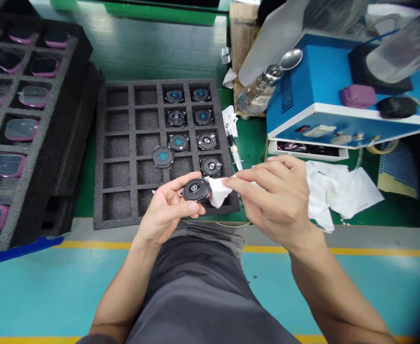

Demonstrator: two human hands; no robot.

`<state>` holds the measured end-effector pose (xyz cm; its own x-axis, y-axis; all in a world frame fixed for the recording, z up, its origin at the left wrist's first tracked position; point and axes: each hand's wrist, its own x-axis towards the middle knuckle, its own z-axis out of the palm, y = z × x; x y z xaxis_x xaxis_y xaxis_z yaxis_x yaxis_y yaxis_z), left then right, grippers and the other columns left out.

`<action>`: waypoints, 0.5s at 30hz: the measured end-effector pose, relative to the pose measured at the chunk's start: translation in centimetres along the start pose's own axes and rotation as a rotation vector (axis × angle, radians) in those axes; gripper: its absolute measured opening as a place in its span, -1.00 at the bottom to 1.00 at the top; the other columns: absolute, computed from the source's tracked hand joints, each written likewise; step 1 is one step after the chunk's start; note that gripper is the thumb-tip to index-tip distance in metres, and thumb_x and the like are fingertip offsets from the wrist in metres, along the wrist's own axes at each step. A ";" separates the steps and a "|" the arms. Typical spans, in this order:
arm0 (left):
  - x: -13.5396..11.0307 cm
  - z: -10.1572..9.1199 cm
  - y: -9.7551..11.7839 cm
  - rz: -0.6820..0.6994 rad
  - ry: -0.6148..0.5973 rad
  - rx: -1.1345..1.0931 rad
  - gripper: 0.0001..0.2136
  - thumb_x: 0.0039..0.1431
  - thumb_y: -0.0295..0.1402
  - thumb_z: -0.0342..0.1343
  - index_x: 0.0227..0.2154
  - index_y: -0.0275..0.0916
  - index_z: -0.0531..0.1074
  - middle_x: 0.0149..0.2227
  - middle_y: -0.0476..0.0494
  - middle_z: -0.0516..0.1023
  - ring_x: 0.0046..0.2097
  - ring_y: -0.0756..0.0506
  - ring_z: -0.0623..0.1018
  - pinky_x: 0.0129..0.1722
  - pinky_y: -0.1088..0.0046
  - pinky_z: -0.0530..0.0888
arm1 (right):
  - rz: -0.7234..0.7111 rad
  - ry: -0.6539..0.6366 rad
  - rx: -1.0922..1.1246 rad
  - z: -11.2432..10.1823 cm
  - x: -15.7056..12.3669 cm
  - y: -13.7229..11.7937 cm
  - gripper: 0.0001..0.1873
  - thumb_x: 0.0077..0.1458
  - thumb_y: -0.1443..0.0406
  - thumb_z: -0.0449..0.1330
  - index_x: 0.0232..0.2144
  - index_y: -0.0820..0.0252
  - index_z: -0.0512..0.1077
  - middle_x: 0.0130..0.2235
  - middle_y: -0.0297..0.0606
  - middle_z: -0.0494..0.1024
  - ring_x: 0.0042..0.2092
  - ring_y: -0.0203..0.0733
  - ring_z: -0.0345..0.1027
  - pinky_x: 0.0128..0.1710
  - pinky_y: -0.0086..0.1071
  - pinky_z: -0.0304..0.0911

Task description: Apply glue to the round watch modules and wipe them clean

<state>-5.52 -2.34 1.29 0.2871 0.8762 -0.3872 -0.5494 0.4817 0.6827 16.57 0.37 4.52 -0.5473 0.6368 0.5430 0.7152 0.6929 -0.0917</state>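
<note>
My left hand [170, 203] grips a round black watch case [196, 189] by its edge, its dark face with a ring mark turned up. From the right, my right hand [277, 200] pinches a white wipe [217, 192], which touches the right edge of the case. Both hands are over the near side of a black foam tray [116, 210]. Similar watch cases fill pockets in the tray's two right columns. One watch case [163, 156] lies tilted across a divider, next to another case [178, 142].
A foam tray stack [61, 71] with pink-rimmed square pieces stands left. Right are a blue machine [296, 81], a glass bottle [258, 93], a syringe [235, 154] and white wipes [356, 193]. The bench's front edge runs just beyond my lap.
</note>
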 end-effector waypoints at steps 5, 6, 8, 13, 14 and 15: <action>-0.2 -0.4 0.0 -0.012 -0.028 0.007 -0.54 -0.06 -0.35 0.46 -0.03 -0.24 0.60 -0.32 -0.19 0.71 -0.45 -0.04 0.66 -0.50 0.60 0.57 | 0.050 0.001 0.030 -0.1 0.0 0.2 -0.68 0.21 0.49 0.14 -0.19 -0.04 0.56 -0.27 -0.42 0.67 -0.26 -0.24 0.40 0.04 -0.14 0.14; -0.2 -0.4 0.0 -0.008 -0.034 0.010 -0.56 -0.04 -0.31 0.45 -0.04 -0.25 0.60 -0.32 -0.20 0.71 -0.45 -0.06 0.67 -0.49 0.59 0.58 | 0.050 -0.004 0.035 -0.1 0.0 0.2 -0.68 0.21 0.49 0.14 -0.20 -0.04 0.56 -0.27 -0.43 0.67 -0.26 -0.24 0.39 0.05 -0.14 0.14; -0.3 -0.5 0.0 0.001 -0.041 0.002 -0.57 -0.03 -0.25 0.45 -0.06 -0.27 0.61 -0.33 -0.22 0.71 -0.43 -0.09 0.69 -0.49 0.58 0.59 | 0.042 -0.015 0.039 -0.2 0.1 0.1 -0.68 0.22 0.48 0.13 -0.20 -0.04 0.55 -0.28 -0.44 0.67 -0.27 -0.25 0.38 0.06 -0.15 0.13; -0.3 -0.2 0.1 -0.016 -0.028 -0.043 -0.54 -0.09 -0.21 0.49 -0.11 -0.31 0.63 -0.35 -0.25 0.72 -0.43 -0.12 0.70 -0.50 0.57 0.61 | 0.039 -0.029 0.043 -0.1 0.1 -0.2 -0.67 0.22 0.49 0.11 -0.20 -0.05 0.57 -0.29 -0.45 0.66 -0.27 -0.26 0.38 0.08 -0.14 0.14; -0.3 -0.2 0.1 -0.018 -0.029 -0.047 -0.53 -0.09 -0.21 0.49 -0.11 -0.32 0.62 -0.35 -0.24 0.72 -0.42 -0.12 0.70 -0.49 0.58 0.61 | 0.037 -0.026 0.042 0.0 0.1 -0.2 -0.66 0.22 0.49 0.11 -0.21 -0.04 0.57 -0.29 -0.45 0.66 -0.27 -0.27 0.39 0.08 -0.14 0.14; -0.3 -0.2 0.1 -0.017 -0.034 -0.048 -0.53 -0.08 -0.21 0.48 -0.10 -0.33 0.62 -0.35 -0.24 0.72 -0.42 -0.11 0.70 -0.49 0.59 0.61 | 0.031 -0.021 0.041 0.0 0.1 -0.2 -0.67 0.22 0.49 0.11 -0.21 -0.03 0.57 -0.29 -0.45 0.66 -0.27 -0.27 0.39 0.08 -0.14 0.14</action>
<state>-5.82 -2.54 1.38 0.3230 0.8683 -0.3765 -0.5809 0.4960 0.6455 16.33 0.30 4.61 -0.5345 0.6646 0.5221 0.7137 0.6858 -0.1425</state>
